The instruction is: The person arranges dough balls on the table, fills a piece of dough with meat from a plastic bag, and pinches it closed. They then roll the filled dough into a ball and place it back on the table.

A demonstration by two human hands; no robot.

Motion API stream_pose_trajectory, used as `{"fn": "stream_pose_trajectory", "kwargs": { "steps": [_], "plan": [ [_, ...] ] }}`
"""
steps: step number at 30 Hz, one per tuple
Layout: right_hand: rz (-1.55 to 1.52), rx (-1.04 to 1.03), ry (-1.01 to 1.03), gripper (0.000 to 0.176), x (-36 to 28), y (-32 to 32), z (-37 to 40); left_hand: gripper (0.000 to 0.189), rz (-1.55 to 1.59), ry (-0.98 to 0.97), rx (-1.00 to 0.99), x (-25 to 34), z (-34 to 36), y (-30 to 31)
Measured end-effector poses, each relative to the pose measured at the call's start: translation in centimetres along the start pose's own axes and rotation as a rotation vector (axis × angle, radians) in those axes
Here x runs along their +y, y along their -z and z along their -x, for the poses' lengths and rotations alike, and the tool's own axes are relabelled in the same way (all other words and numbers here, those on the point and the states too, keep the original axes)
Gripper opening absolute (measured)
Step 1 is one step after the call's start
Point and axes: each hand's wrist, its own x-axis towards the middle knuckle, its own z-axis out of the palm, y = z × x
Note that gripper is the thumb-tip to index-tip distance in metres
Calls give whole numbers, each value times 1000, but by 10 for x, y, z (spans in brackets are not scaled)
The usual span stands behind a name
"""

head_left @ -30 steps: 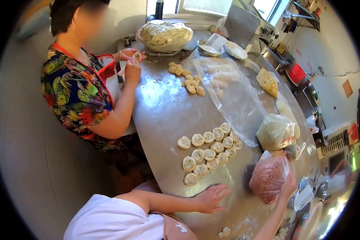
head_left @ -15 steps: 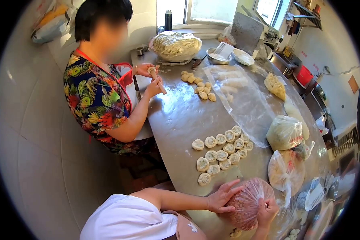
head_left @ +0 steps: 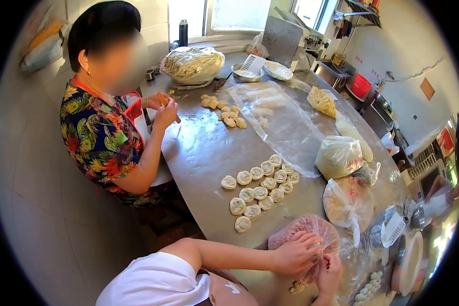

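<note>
A clear plastic bag of pink minced filling [head_left: 297, 228] rests on the steel table near my body. My left hand [head_left: 297, 253] reaches over the bag, its fingers closed on the gathered plastic neck. Close beside it, my right hand [head_left: 329, 273] pinches the same neck from the right. Beyond the bag lie rows of round filled dough pieces [head_left: 260, 193] with pale tops. Partly below my left wrist is a small clump of yellowish dough bits [head_left: 297, 287].
Across the table a co-worker [head_left: 107, 127] holds a wooden rolling pin [head_left: 174, 113]. Dough lumps [head_left: 230, 117], a plastic sheet [head_left: 285, 135] and a knotted bag [head_left: 348, 203] lie on the tabletop [head_left: 199, 168]. Small white balls [head_left: 370, 286] line the right side.
My left hand has gone from spread against the bag's side to closed on its neck, next to my right hand. The view has shifted, so the table appears farther left.
</note>
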Motion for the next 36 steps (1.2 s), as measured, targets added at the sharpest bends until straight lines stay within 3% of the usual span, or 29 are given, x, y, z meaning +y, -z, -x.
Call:
{"fn": "stream_pose_trajectory", "kwargs": {
  "steps": [5,13,16,19,20,23,27,33,34,36],
  "plan": [
    [58,121,80,5,-10,5,3,54,-38,10,-163,-10,-11,-7],
    [93,135,180,6,-33,11,2,56,-7,62,-102,-12,-8,-12],
    [225,235,201,7,-14,24,11,57,-17,59,-124,-14,-8,-11],
    [361,175,-56,41,11,70,31,56,12,107,-177,-11,-11,-4],
    [469,263,180,40,-4,72,27,55,16,108,-180,-8,-12,-1],
    [180,424,52,8,-21,53,20,48,-6,99,-166,-3,-17,-4],
    [46,469,56,8,-18,37,12,33,-12,94,-213,15,-26,-5],
    [-453,277,-267,16,15,23,1,24,-66,-10,-236,-5,-35,-19],
    [-319,283,-283,17,23,17,-1,23,-114,-77,-102,-8,-34,-21],
    [-66,278,-311,21,29,4,-4,21,-104,-145,-48,-9,-36,-17]
  ]
}}
